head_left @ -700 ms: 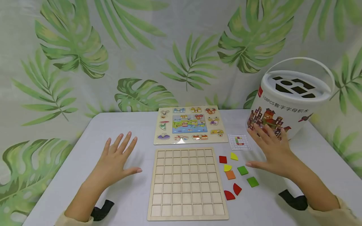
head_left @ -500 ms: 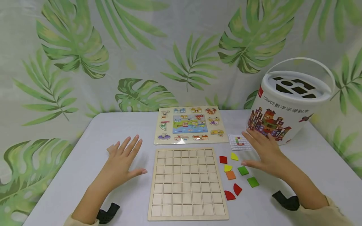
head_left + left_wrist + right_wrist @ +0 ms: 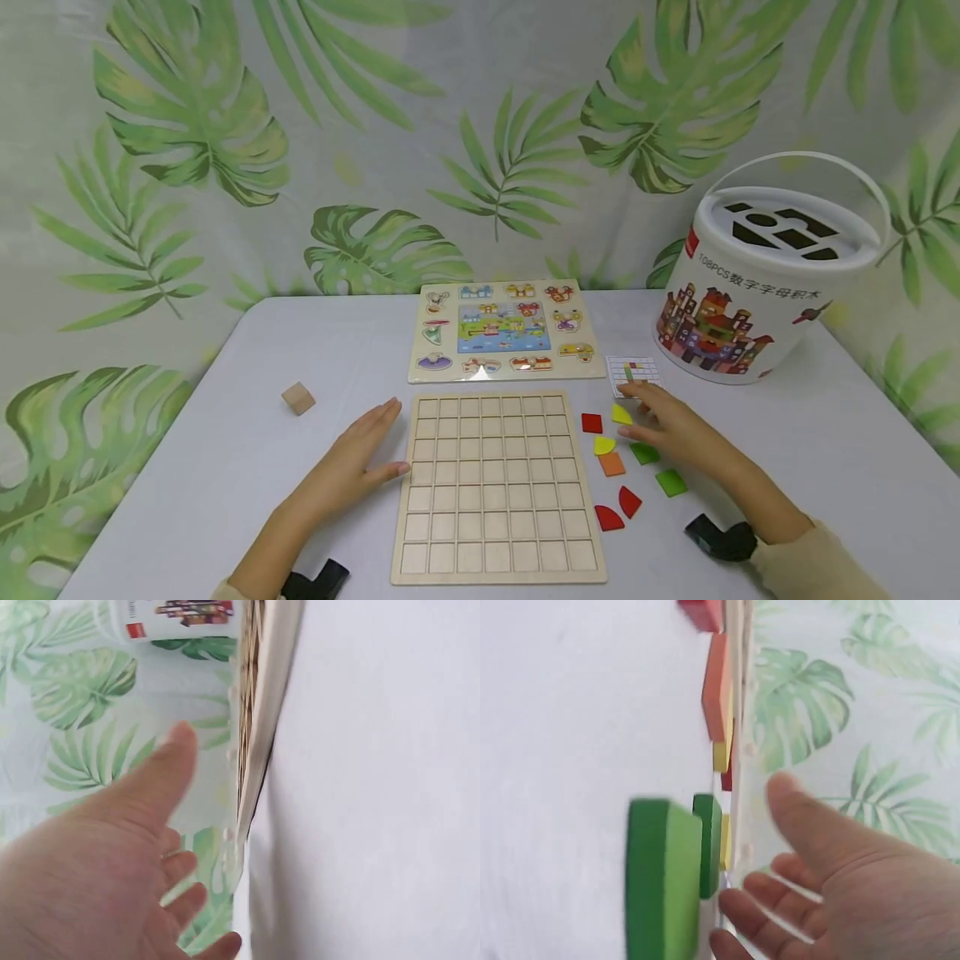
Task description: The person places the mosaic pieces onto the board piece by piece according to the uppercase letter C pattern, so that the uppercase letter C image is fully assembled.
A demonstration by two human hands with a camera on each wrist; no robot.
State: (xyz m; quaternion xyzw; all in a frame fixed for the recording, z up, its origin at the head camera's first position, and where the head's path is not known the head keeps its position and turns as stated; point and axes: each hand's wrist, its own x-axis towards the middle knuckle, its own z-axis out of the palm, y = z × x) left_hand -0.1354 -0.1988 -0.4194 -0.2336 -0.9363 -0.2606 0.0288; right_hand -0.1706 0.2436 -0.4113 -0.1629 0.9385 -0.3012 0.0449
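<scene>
My left hand (image 3: 348, 462) is beside the left edge of a wooden grid board (image 3: 491, 487), its fingers extended and the thumb tip right at the rim. In the left wrist view, nothing lies between that thumb and the fingers. Over the loose tiles at the board's right is my right hand (image 3: 671, 429), fingers loosely bent and holding nothing. Its fingertips overlap the lower part of a small pattern card (image 3: 618, 367). Closest to it are a yellow quarter-round tile (image 3: 620, 413) and a green square tile (image 3: 643, 453). Another green tile (image 3: 664, 885) looms large in the right wrist view.
Red, orange and yellow tiles, among them an orange square (image 3: 612, 464) and a red quarter-round (image 3: 609, 518), lie along the board's right side. A picture puzzle (image 3: 502, 373) lies behind the board. A white bucket (image 3: 750, 275) stands back right, a wooden cube (image 3: 298, 398) at left.
Both hands have come lower and inward, the left toward the grid board and the right from before the bucket to the card and tiles. The wooden cube at left has come into sight.
</scene>
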